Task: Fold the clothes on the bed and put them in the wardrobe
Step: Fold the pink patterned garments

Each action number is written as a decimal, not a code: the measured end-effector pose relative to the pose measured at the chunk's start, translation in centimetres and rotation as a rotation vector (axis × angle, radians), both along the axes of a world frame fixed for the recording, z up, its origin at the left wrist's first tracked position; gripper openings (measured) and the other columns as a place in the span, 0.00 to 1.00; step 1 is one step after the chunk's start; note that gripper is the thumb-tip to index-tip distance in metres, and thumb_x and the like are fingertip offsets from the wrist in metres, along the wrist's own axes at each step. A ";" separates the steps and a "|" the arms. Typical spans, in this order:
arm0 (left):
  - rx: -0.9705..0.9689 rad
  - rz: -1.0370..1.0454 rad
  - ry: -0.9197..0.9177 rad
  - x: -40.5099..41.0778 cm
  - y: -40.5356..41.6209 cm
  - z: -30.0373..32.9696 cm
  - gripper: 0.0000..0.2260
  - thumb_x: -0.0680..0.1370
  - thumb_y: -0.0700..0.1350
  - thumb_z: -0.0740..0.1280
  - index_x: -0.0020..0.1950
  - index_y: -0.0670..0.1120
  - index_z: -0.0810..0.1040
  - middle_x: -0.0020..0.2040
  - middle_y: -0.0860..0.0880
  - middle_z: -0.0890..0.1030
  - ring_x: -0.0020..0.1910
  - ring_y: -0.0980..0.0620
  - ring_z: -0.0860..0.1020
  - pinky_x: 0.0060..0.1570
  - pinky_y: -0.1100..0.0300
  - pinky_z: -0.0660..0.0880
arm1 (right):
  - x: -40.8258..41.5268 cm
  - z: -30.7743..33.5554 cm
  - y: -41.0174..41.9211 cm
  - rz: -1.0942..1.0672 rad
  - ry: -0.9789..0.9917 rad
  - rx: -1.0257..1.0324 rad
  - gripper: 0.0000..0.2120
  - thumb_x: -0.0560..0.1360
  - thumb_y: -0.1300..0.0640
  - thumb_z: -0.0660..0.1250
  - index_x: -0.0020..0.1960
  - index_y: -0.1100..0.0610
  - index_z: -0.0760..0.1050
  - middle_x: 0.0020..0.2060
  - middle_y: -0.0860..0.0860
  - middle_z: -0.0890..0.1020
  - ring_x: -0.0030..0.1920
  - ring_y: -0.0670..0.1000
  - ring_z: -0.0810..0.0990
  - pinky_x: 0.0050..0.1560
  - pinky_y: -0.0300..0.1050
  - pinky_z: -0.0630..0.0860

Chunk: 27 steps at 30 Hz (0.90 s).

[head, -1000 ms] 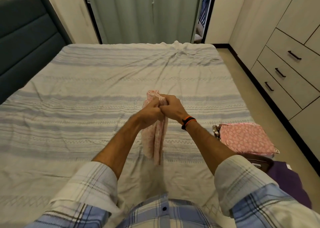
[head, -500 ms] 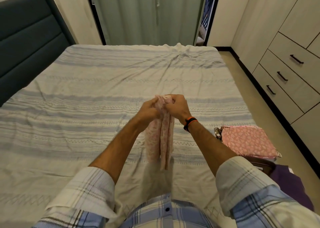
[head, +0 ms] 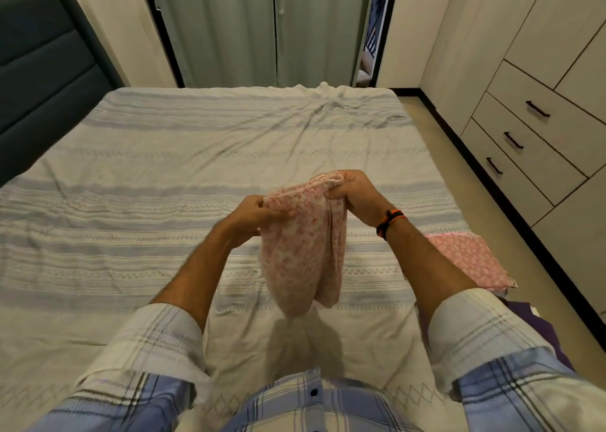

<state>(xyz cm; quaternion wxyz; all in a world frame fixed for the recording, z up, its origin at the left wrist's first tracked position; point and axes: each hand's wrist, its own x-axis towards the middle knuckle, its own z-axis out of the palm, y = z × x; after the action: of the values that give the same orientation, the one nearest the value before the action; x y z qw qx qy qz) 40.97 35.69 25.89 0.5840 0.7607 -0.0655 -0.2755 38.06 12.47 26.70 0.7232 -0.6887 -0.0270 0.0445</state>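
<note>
A pale pink floral garment [head: 303, 251] hangs in the air over the bed [head: 164, 176]. My left hand [head: 255, 215] grips its upper left edge. My right hand [head: 354, 189], with a dark and orange band at the wrist, pinches the upper right edge a little higher. The cloth drapes down between my forearms, its lower end just above the striped bedspread. A folded pink patterned garment [head: 465, 258] lies on the bed's right edge, on top of a dark purple one [head: 528, 317]. The wardrobe [head: 537, 71] stands along the right wall.
Wardrobe drawers with black handles [head: 513, 140] face the bed across a narrow strip of floor [head: 557, 267]. A dark padded headboard [head: 39, 80] is at the left. Grey-green curtains [head: 262, 28] hang beyond the far edge of the bed.
My hands were pressed together at the top of the garment; they have moved apart, spreading its upper edge wider. The view has shifted slightly.
</note>
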 end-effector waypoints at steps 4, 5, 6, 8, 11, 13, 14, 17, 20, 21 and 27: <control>0.122 0.121 -0.219 0.5 -0.6 0.0 0.15 0.72 0.39 0.75 0.58 0.41 0.82 0.48 0.49 0.82 0.48 0.51 0.80 0.39 0.65 0.75 | -0.1 -0.5 -1.4 -0.162 0.038 -0.255 0.09 0.71 0.75 0.65 0.46 0.67 0.81 0.43 0.61 0.83 0.46 0.59 0.81 0.47 0.49 0.80; 0.149 0.131 -0.253 0.7 -0.6 -0.1 0.15 0.72 0.40 0.75 0.57 0.40 0.83 0.48 0.48 0.83 0.47 0.51 0.80 0.39 0.64 0.76 | -0.1 -0.7 -1.9 -0.175 0.044 -0.329 0.05 0.71 0.73 0.66 0.43 0.69 0.80 0.40 0.58 0.81 0.43 0.56 0.79 0.42 0.46 0.78; 0.174 0.129 -0.278 1.0 -0.6 -0.4 0.15 0.71 0.42 0.76 0.56 0.40 0.83 0.48 0.46 0.84 0.47 0.50 0.80 0.41 0.61 0.78 | -0.3 -1.0 -2.2 -0.180 0.042 -0.399 0.03 0.71 0.70 0.68 0.42 0.71 0.79 0.37 0.56 0.79 0.40 0.53 0.76 0.39 0.44 0.75; 0.249 0.132 -0.336 1.3 -0.7 -0.5 0.13 0.70 0.45 0.78 0.52 0.41 0.85 0.48 0.45 0.85 0.46 0.48 0.82 0.46 0.53 0.81 | -0.4 -1.6 -2.7 -0.197 0.043 -0.510 0.06 0.72 0.66 0.70 0.37 0.66 0.80 0.32 0.52 0.76 0.36 0.49 0.72 0.38 0.44 0.69; 0.402 0.181 -0.514 1.0 -1.3 -0.6 0.09 0.72 0.44 0.75 0.50 0.43 0.86 0.43 0.46 0.84 0.42 0.47 0.82 0.40 0.59 0.78 | -0.8 -2.2 -2.7 -0.244 0.023 -0.642 0.12 0.74 0.62 0.70 0.32 0.55 0.78 0.27 0.48 0.75 0.31 0.46 0.69 0.37 0.41 0.68; 0.479 0.201 -0.611 0.7 -1.6 -0.6 0.05 0.73 0.42 0.73 0.46 0.43 0.86 0.40 0.45 0.84 0.38 0.48 0.80 0.33 0.62 0.71 | -1.0 -2.5 -2.5 -0.261 0.018 -0.699 0.16 0.75 0.60 0.71 0.31 0.48 0.75 0.27 0.45 0.75 0.30 0.45 0.70 0.34 0.39 0.68; 0.503 0.207 -0.625 0.6 -1.7 -0.6 0.04 0.73 0.41 0.72 0.45 0.43 0.85 0.39 0.45 0.84 0.38 0.47 0.79 0.34 0.61 0.71 | -1.1 -2.6 -2.5 -0.268 0.020 -0.712 0.15 0.75 0.59 0.71 0.31 0.47 0.75 0.28 0.46 0.77 0.32 0.46 0.72 0.35 0.40 0.69; 0.566 0.212 -0.593 0.4 -1.7 -0.2 0.04 0.74 0.41 0.70 0.46 0.45 0.84 0.38 0.47 0.81 0.39 0.45 0.79 0.38 0.56 0.73 | -1.3 -2.7 -2.5 -0.275 0.077 -0.623 0.05 0.77 0.59 0.68 0.45 0.57 0.83 0.33 0.52 0.80 0.33 0.51 0.76 0.34 0.41 0.71; 0.578 0.145 -0.523 0.5 -1.3 0.2 0.06 0.75 0.39 0.68 0.49 0.44 0.84 0.40 0.45 0.82 0.40 0.43 0.80 0.37 0.56 0.75 | -2.2 -2.1 -2.2 -0.258 0.223 -0.368 0.10 0.79 0.62 0.64 0.56 0.59 0.81 0.41 0.54 0.82 0.38 0.55 0.84 0.32 0.43 0.77; 0.556 0.107 -0.476 0.4 -1.2 0.3 0.07 0.75 0.38 0.68 0.50 0.43 0.84 0.39 0.44 0.82 0.38 0.44 0.81 0.34 0.58 0.76 | -2.5 -1.8 -2.1 -0.236 0.262 -0.297 0.10 0.79 0.63 0.64 0.57 0.60 0.81 0.43 0.55 0.82 0.40 0.56 0.85 0.34 0.46 0.80; 0.481 -0.120 -0.198 -0.7 0.0 1.1 0.07 0.78 0.34 0.63 0.45 0.42 0.80 0.31 0.47 0.76 0.19 0.59 0.73 0.22 0.63 0.70 | -4.0 -2.0 -3.1 -0.092 0.397 -0.255 0.13 0.75 0.69 0.63 0.57 0.63 0.81 0.51 0.58 0.84 0.43 0.61 0.86 0.39 0.49 0.82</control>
<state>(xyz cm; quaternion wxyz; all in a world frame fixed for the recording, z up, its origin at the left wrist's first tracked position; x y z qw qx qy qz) 40.32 35.72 26.95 0.3600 0.8956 -0.1000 -0.2415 34.04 9.38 24.73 0.6229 -0.7525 0.1530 0.1493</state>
